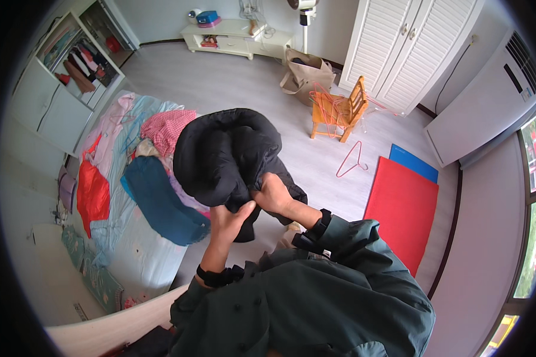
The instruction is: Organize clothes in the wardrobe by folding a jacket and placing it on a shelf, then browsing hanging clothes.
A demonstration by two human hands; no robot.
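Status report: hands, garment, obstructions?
Left hand, right hand: both gripping black padded garment. Garment bunched up in front. Nothing visible blocking hands; red mat off right.

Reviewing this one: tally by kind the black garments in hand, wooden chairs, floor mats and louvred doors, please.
Black puffy garment, held in left hand and right hand: 1
Wooden chair: 1
Floor mats, red mat and blue mat: 2
Louvred doors: 2
Total: 6

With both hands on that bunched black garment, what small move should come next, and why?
I'd probably draw the right hand a little away from the left hand: the two sit close together at the near side of the black padded garment, which is bunched in thick folds, so parting them might help open it out.
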